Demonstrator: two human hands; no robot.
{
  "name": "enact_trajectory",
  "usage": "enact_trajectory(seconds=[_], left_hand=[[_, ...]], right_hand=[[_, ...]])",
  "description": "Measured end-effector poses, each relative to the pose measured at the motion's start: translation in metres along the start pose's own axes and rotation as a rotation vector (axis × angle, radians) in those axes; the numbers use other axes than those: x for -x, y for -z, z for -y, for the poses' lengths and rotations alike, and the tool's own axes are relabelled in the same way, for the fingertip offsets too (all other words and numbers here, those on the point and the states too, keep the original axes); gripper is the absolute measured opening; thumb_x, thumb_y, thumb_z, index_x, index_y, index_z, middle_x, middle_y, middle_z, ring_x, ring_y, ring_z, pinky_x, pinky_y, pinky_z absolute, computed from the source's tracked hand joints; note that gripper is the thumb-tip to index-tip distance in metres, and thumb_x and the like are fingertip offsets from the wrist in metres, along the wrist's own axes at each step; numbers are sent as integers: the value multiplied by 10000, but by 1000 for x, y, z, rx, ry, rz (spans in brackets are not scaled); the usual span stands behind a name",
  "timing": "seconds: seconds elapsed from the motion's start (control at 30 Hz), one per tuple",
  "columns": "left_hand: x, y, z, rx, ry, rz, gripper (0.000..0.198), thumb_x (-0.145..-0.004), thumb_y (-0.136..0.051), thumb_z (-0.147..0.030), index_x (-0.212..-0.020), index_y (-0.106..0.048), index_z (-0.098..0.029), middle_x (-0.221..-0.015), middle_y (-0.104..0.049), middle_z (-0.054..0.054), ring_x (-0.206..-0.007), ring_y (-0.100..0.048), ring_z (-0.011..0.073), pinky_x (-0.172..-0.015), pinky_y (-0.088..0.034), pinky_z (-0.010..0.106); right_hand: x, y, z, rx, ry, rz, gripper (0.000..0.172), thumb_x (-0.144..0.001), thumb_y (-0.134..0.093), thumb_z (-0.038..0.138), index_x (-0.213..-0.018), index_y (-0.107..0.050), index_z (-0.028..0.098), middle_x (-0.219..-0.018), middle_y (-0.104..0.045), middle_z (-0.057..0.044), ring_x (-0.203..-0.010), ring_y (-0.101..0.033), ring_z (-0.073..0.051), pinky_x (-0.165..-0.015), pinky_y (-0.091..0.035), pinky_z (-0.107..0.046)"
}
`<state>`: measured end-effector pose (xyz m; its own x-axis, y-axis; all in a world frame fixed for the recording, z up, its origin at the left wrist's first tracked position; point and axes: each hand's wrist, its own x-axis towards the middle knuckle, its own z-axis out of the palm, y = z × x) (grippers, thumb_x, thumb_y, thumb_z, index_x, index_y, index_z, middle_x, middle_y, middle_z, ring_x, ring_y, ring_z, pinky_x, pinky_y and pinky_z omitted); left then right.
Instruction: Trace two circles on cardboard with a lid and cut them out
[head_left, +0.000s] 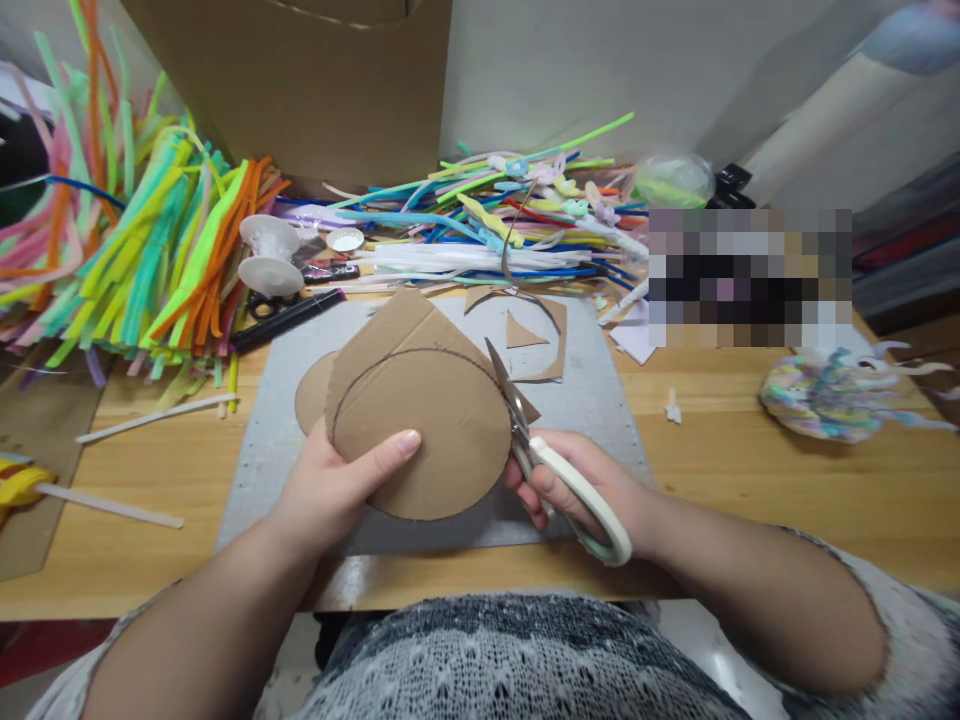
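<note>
My left hand [349,480] grips a piece of brown cardboard [435,430] at its lower left, thumb on top and fingers hidden beneath. A dark curved line runs across the cardboard; its lower edge is rounded and its top still comes to a corner. In my right hand [570,480] are scissors [577,495] with white handles. Their blades are parted at the cardboard's right edge, one showing above it. Under the cardboard's left side lies another rounded cardboard piece [311,390], on the grey cutting mat [262,440].
Cardboard offcuts [555,320] lie on the mat's upper right. Behind are colourful pipe cleaners [450,215], a clear spool [270,255] and a black marker [289,320]. Bundled pipe cleaners [150,240] and a yellow glue gun [22,482] are left, a fuzzy pastel bundle [817,395] right.
</note>
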<state>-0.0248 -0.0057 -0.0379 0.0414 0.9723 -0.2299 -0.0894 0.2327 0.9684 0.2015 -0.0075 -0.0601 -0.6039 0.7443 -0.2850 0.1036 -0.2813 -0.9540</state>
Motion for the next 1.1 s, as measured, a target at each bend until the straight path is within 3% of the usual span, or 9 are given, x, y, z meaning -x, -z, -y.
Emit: enact_trajectory(seconds=[0.3,0.57,1.1], left_hand=[[-1,5,4,15,31,42,588,-693,-724,-327,-1231,-531,-188,-1077,-667,104,-990,-620,306,-819,-549,396],[0,1,2,41,15,7,649,-667,-745,-333,-1256,-509,-199,-1064,-671,99,-986,-622,301,-819,-552,387],[0,7,5,44,33,58,571,-698,-726,-316,-1223,-541,-187,-1083,-667,96,-1002,-616,299,-819,-553,370]], right_hand=[[1,0,1,-2,13,5,512,-749,-511,671,-743,-466,161,-544,-454,52,-460,-440,-59,-415,-321,-195],[1,0,1,5,107,31,508,-765,-500,666,-771,-469,159,-615,-471,23,-524,-443,-75,-457,-361,-215],[3,-2,-1,-2,45,-5,517,-744,-512,678,-716,-455,165,-531,-458,51,-449,-427,-57,-402,-314,-188]])
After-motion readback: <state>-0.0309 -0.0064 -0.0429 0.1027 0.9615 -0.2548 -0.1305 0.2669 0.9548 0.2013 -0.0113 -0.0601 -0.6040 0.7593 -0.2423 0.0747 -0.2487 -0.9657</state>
